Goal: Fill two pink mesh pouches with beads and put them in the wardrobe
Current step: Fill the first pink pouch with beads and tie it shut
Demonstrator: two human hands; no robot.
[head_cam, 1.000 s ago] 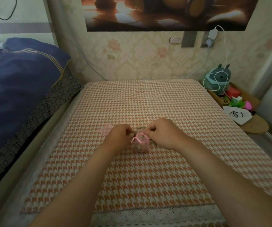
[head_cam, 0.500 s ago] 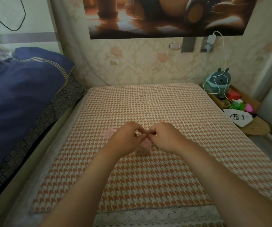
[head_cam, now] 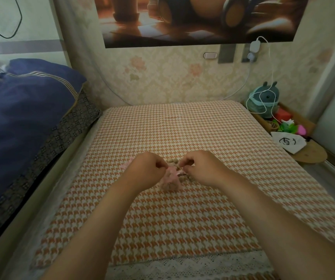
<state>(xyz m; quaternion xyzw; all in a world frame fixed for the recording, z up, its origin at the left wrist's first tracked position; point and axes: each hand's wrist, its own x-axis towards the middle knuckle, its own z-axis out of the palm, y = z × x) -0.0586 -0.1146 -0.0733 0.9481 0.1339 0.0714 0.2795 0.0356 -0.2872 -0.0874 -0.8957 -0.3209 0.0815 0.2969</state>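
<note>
Your left hand [head_cam: 145, 170] and right hand [head_cam: 200, 167] each pinch the drawstring of the bulging pink mesh pouch [head_cam: 170, 179], which rests between them on the orange houndstooth cloth [head_cam: 182, 130] (round tan beads [head_cam: 171, 160] just beyond).

A filled pink mesh pouch [head_cam: 170, 179] sits upright on the houndstooth-covered counter [head_cam: 182, 219], its neck gathered tight, pink drawstrings stretched left and right from the neck. A second pink pouch [head_cam: 126, 164] lies flat just to its left, mostly hidden. Loose tan beads [head_cam: 172, 160] lie just beyond the filled one.
</note>
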